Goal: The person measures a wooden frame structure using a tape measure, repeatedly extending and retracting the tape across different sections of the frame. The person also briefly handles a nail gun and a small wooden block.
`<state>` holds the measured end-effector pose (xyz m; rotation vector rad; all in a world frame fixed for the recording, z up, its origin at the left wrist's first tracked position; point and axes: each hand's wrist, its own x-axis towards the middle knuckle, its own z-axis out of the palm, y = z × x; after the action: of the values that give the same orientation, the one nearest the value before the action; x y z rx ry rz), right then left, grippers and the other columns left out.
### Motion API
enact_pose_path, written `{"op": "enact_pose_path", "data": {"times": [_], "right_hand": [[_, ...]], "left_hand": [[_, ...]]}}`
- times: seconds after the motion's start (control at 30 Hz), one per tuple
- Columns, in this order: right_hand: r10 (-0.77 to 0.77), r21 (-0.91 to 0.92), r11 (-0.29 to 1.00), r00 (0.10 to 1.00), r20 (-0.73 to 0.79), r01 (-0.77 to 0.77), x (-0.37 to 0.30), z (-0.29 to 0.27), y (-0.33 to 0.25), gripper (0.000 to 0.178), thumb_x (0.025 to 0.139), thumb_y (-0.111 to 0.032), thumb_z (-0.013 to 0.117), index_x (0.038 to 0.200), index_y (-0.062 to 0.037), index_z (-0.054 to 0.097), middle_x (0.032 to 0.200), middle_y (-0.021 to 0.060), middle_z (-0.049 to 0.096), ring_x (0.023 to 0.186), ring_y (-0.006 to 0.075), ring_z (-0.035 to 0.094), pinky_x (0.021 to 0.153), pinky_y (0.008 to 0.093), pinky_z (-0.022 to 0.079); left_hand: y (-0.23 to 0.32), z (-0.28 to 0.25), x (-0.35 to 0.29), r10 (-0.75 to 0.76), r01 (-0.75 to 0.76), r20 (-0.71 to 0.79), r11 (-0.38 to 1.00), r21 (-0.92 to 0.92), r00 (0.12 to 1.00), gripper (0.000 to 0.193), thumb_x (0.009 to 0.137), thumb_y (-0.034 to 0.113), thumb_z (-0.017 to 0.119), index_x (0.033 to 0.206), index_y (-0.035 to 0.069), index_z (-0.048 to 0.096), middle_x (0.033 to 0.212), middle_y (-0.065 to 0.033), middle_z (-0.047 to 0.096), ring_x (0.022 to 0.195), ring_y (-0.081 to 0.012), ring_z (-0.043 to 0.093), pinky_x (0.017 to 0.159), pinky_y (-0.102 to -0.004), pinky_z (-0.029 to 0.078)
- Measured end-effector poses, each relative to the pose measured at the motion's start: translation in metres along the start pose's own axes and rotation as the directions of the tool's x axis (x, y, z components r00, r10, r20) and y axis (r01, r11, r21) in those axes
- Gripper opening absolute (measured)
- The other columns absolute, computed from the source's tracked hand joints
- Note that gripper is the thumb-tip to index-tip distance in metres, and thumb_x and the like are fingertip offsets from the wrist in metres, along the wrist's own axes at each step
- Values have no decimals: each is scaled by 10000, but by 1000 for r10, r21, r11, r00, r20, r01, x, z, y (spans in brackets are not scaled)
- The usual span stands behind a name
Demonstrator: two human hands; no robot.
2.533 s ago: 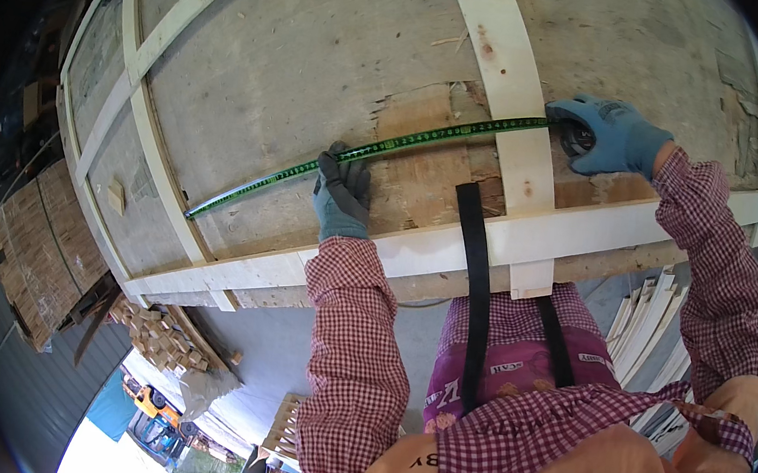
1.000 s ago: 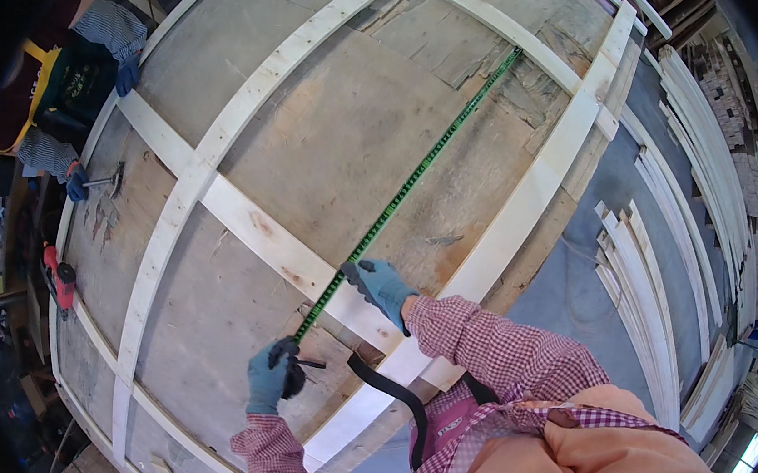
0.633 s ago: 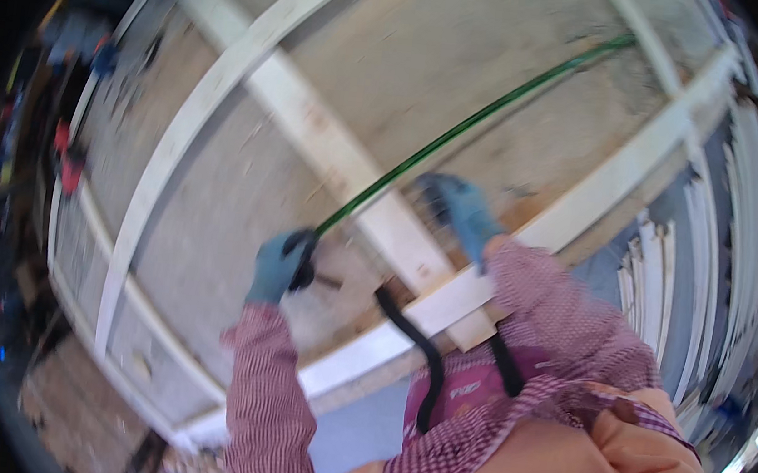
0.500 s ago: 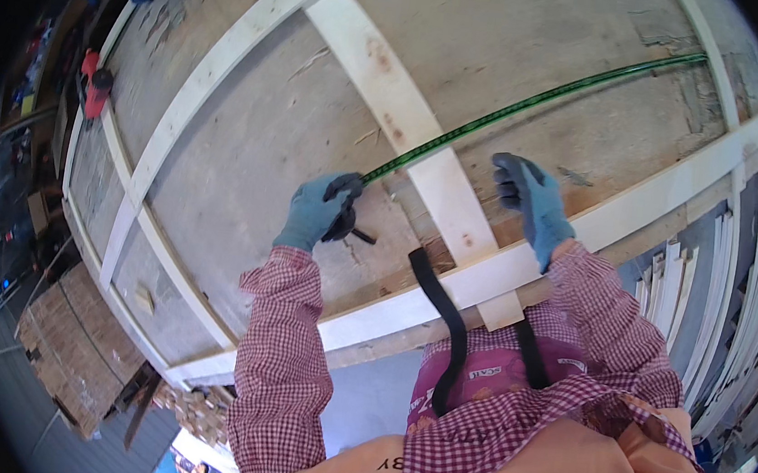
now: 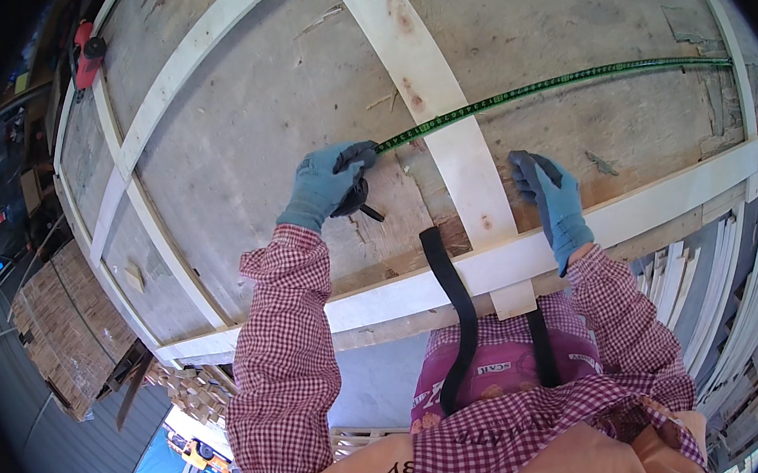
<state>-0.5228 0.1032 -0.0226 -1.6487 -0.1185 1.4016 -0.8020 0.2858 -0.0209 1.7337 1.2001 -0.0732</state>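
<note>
green tape measure stretched over a wooden panel

the left hand has its grip closed on the tape's left end; the blade crosses a pale middle strip to the far-right strip. the right hand, grip half open and bare, hovers on the tape's near side.

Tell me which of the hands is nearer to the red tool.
Left. The left hand, gripping the green tape measure, is right of the red tool, across part of the wooden panel. The right hand is farther right, beyond the broad pale slat.
</note>
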Motion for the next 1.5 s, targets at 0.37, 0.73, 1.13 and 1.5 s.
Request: {"op": "enact_pose_path", "data": {"times": [0.37,0.73,1.13,1.5], "right_hand": [[4,38,999,1000,-19,-3,1,4,1,267,899,-101,565,1131,27,596,1070,80,648,925,117,611,829,209,487],[6,22,1000,1000,-18,-5,0,6,-1,263,892,-91,571,1127,24,596,1074,88,646,927,126,611,842,214,487],[-48,25,999,999,15,47,6,0,10,269,893,-99,573,1130,26,596,1070,87,646,932,137,609,829,234,489],[-52,393,919,988,146,-10,-50,-2,-54,471,936,-394,505,1319,-130,434,1151,98,579,1042,240,568,876,383,470]], "left_hand": [[1,0,-1,39,-38,-23,997,70,999,330,814,22,569,1138,52,624,994,-91,676,872,-153,627,818,-267,472],[2,0,-2,34,-33,-29,999,33,999,313,815,34,577,1123,47,630,995,-84,678,882,-139,623,822,-261,472],[-5,5,-4,20,-21,-25,1000,-19,999,282,823,117,595,1100,112,646,995,-78,682,891,-191,645,812,-291,483],[90,-33,-124,4,101,297,935,-340,955,252,889,152,541,1084,20,628,867,-67,666,776,-138,619,733,-275,510]]}}
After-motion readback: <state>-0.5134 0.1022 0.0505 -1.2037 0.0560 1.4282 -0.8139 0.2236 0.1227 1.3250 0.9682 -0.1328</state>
